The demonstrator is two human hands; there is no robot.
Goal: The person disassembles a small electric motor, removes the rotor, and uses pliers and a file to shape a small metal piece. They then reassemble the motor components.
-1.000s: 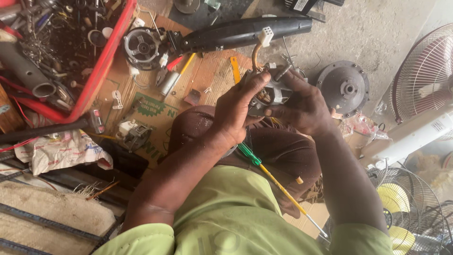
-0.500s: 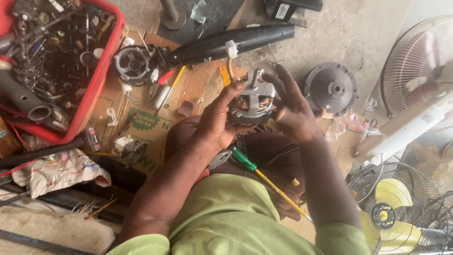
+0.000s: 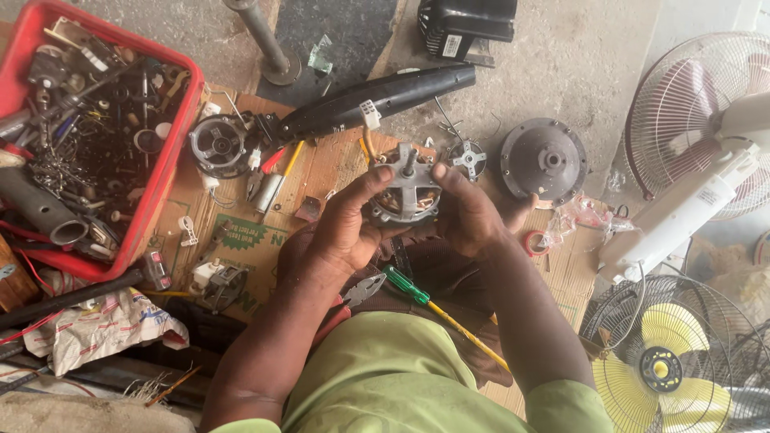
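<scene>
I'm mid-inspection w/ the fan motor [image 3: 405,192], centre of frame just above my lap, shaft pointing up toward the cam. Left hand [image 3: 345,228] wraps its left side, thumb up over the top bracket; right hand [image 3: 465,212] closes on the right side, thumb resting on the bracket rim. Both hands are curled snug round the motor, so it sits between the palms, lifted off the cardboard [image 3: 321,172].

Judging by the grip, this is the turn-and-check step. Next move prob. needs one hand freed for a tool while the other keeps the motor steady. The green-handled screwdriver [image 3: 433,309] lies on my lap just below the right wrist; the red-handled pliers [image 3: 353,297] are under the left forearm. The round motor cover [image 3: 545,160] sits right of centre, apart.
</scene>
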